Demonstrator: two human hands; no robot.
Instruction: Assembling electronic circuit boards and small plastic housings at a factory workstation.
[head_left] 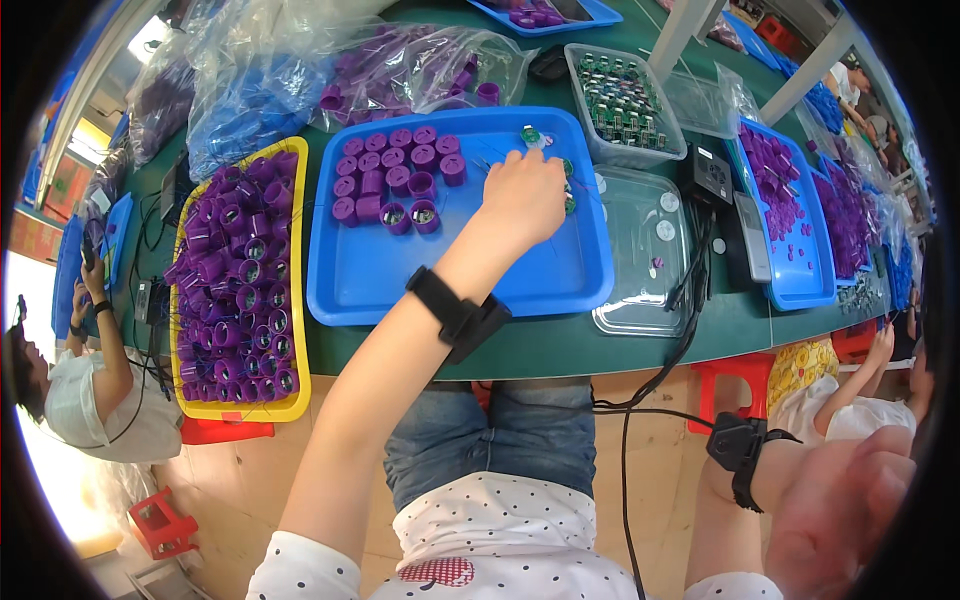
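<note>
My left hand (525, 195) reaches over the right half of a blue tray (460, 292), its fingers curled and pinched together. What lies between the fingertips is hidden. Just beyond them sits a small green circuit board (530, 134), and another board (569, 200) shows beside the knuckles. Thin wires stick out left of the fingers. Rows of round purple housings (397, 180) fill the tray's upper left; two of the nearest show electronics inside. My right hand (845, 510) is raised at the lower right, close to the camera and blurred, away from the table; its fingers are indistinct.
A yellow tray (303, 215) heaped with purple housings stands left. Right are a clear box (627, 150) of circuit boards, its lid (640, 290), a black device (708, 175) with cables, and another blue tray (800, 292) of purple parts. Plastic bags lie behind. People sit on both sides.
</note>
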